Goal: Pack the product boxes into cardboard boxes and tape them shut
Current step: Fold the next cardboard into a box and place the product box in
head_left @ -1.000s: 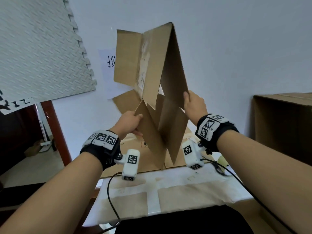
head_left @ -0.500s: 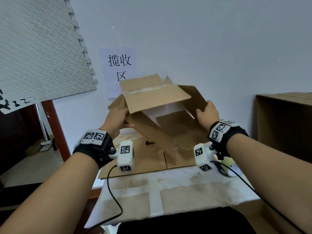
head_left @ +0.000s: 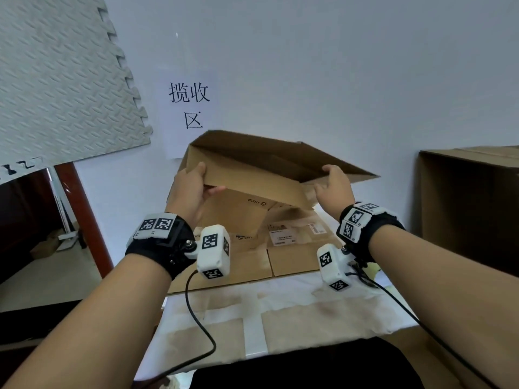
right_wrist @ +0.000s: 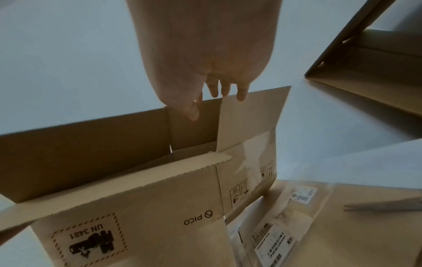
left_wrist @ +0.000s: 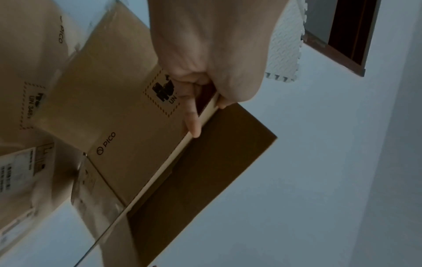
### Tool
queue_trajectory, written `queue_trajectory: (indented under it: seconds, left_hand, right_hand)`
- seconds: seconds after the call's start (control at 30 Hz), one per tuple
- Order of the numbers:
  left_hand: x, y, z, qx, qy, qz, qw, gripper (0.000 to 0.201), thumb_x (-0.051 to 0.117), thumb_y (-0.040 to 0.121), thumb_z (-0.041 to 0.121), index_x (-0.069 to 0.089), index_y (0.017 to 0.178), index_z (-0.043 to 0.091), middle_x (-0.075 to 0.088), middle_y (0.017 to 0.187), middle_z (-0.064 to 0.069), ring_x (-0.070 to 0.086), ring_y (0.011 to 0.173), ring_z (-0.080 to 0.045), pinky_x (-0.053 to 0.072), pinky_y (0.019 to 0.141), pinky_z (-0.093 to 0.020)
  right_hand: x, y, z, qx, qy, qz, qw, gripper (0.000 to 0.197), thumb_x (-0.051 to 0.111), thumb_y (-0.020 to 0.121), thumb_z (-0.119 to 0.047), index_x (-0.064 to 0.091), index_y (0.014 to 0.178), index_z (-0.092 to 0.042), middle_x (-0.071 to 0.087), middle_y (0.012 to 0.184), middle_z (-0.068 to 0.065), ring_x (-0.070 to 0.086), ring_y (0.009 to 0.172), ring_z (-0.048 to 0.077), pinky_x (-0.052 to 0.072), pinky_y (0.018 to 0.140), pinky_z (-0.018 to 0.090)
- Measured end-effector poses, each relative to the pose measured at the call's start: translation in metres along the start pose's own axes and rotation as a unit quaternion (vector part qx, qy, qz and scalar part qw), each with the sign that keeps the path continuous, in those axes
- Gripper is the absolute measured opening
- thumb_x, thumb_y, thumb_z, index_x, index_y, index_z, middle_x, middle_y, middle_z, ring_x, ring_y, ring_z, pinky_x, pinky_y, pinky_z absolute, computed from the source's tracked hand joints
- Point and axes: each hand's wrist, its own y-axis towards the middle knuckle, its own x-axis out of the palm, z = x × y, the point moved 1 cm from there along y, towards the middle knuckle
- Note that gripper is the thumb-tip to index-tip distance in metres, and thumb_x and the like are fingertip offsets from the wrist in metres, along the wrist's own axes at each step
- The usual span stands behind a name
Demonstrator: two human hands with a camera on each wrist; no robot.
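Observation:
A brown cardboard box point(head_left: 261, 169) printed "PICO" hangs tilted in the air in front of the wall, unfolded into a box shape with its flaps loose. My left hand point(head_left: 193, 181) grips its left edge. In the left wrist view the fingers point(left_wrist: 191, 115) curl over the rim of the box point(left_wrist: 118, 101). My right hand point(head_left: 331, 183) holds the right end. In the right wrist view the thumb lies inside and the fingers point(right_wrist: 226, 90) outside a side flap of the box point(right_wrist: 137, 189). No product boxes show.
Several flattened cartons point(head_left: 295, 248) with labels lie under the held box on the white-covered table point(head_left: 280, 310). A large open carton point(head_left: 466, 203) stands at the right. A paper sign point(head_left: 191, 108) and a grey foam mat point(head_left: 56, 80) hang on the wall.
The carton, held high and folded a second ago, has come down and spread into a box shape. Both hands moved down and apart with it.

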Motion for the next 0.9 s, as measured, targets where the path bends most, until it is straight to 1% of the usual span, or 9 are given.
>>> queue_trajectory:
  seconds: [0.07,0.13,0.17,0.27,0.37,0.5,0.67,0.8,0.9]
  left_hand:
    - [0.003,-0.001,0.002,0.012,-0.021,-0.004,1.000,0.029,0.049,0.099,0.020,0.052,0.121,0.002,0.061,0.099,-0.007,0.067,0.081,-0.020,0.056,0.053,-0.025]
    - [0.005,-0.003,0.005,0.026,-0.044,-0.004,0.999,0.024,0.048,0.099,0.020,0.052,0.116,0.004,0.061,0.094,-0.004,0.069,0.068,-0.014,0.058,0.055,-0.026]
    - [0.006,-0.003,0.006,0.033,-0.059,0.002,0.998,0.022,0.048,0.099,0.020,0.052,0.115,0.005,0.060,0.094,-0.004,0.069,0.067,-0.012,0.058,0.056,-0.026]
    - [0.005,0.000,0.011,0.037,-0.125,0.009,0.991,0.028,0.050,0.098,0.021,0.050,0.120,0.004,0.061,0.108,-0.009,0.066,0.088,-0.019,0.057,0.059,-0.025]
    - [0.002,0.000,0.016,0.023,-0.194,0.007,0.981,0.015,0.048,0.099,0.020,0.055,0.106,0.009,0.065,0.100,-0.007,0.066,0.083,-0.019,0.056,0.056,-0.023]
    - [0.001,-0.002,0.009,-0.026,-0.274,0.006,0.961,0.014,0.052,0.097,0.020,0.055,0.103,0.008,0.066,0.102,-0.010,0.067,0.080,-0.021,0.055,0.052,-0.022]
    - [0.002,-0.005,-0.002,-0.033,-0.242,0.005,0.970,0.014,0.053,0.097,0.022,0.056,0.103,0.010,0.067,0.101,-0.007,0.067,0.080,-0.020,0.056,0.055,-0.022]
    - [-0.006,-0.002,-0.015,-0.044,-0.213,0.020,0.976,0.017,0.051,0.097,0.023,0.054,0.109,0.010,0.065,0.098,-0.005,0.065,0.084,-0.019,0.058,0.057,-0.023]
    - [-0.006,-0.004,-0.021,-0.057,-0.214,0.004,0.975,0.015,0.051,0.097,0.022,0.054,0.106,0.011,0.065,0.099,-0.006,0.066,0.084,-0.019,0.058,0.058,-0.023]
  right_hand:
    - [0.002,0.000,-0.004,-0.017,0.006,0.008,1.000,0.045,0.049,0.091,-0.006,0.040,0.135,-0.005,0.043,0.137,0.011,0.046,0.122,0.028,0.036,0.106,0.038]
    - [0.005,0.001,-0.007,-0.025,0.014,0.010,1.000,0.043,0.049,0.092,-0.007,0.040,0.134,-0.006,0.042,0.138,0.010,0.048,0.119,0.026,0.037,0.103,0.033]
    - [0.006,0.002,-0.008,-0.027,0.018,0.010,0.999,0.043,0.049,0.092,-0.007,0.040,0.134,-0.007,0.042,0.139,0.009,0.049,0.118,0.025,0.037,0.100,0.029]
    - [0.005,0.003,-0.013,-0.038,0.021,0.009,0.999,0.041,0.048,0.092,-0.007,0.040,0.133,-0.007,0.041,0.139,0.007,0.050,0.117,0.025,0.036,0.095,0.028]
    - [0.003,0.006,-0.019,-0.049,0.018,0.008,0.999,0.041,0.047,0.092,-0.007,0.040,0.133,-0.004,0.040,0.140,0.009,0.045,0.124,0.026,0.035,0.099,0.033]
    - [0.005,0.011,-0.029,-0.048,0.032,0.024,0.998,0.038,0.041,0.092,-0.002,0.043,0.129,-0.006,0.043,0.137,0.009,0.049,0.119,0.029,0.039,0.093,0.033]
    - [0.005,0.008,-0.033,-0.068,0.049,0.019,0.996,0.051,0.036,0.084,0.011,0.040,0.132,-0.005,0.035,0.143,0.010,0.044,0.124,0.029,0.038,0.096,0.034]
    - [0.007,0.009,-0.030,-0.084,0.044,0.037,0.995,0.050,0.036,0.086,0.009,0.038,0.133,-0.008,0.034,0.145,0.008,0.043,0.126,0.027,0.037,0.099,0.033]
    - [0.012,0.011,-0.029,-0.098,0.029,0.029,0.994,0.047,0.040,0.088,0.004,0.038,0.133,-0.008,0.029,0.150,0.006,0.035,0.135,0.024,0.033,0.105,0.033]
